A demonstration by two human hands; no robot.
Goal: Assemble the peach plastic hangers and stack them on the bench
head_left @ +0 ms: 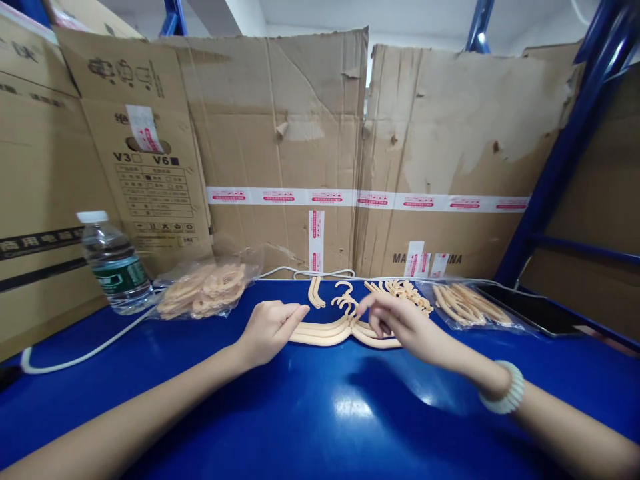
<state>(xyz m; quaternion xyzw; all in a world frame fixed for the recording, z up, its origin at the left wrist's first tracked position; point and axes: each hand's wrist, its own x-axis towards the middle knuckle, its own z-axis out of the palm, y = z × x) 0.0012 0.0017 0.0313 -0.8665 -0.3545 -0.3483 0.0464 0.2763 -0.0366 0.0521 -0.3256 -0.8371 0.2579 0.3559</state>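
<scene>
Beige clothes hangers (323, 338) lie stacked on the blue tabletop in front of me, their curved hooks pointing away. My left hand (270, 331) is closed at the left end of the stack, thumb along the top, gripping a hanger arm. Over the right half hangs my right hand (403, 325), its fingers bent and the index fingertip at the base of a hook (349, 307). What its thumb does is hidden. Just behind the stack is another loose hook (344, 288), and a few short curved beige pieces (316, 293) lie to its left.
A heap of small beige parts (400, 291) lies behind my right hand. Plastic bags of beige pieces rest at left (205, 288) and right (470, 305). A water bottle (116, 267), a white cable (90, 350) and a dark flat device (525, 309) flank them. Cardboard (280, 147) walls the back.
</scene>
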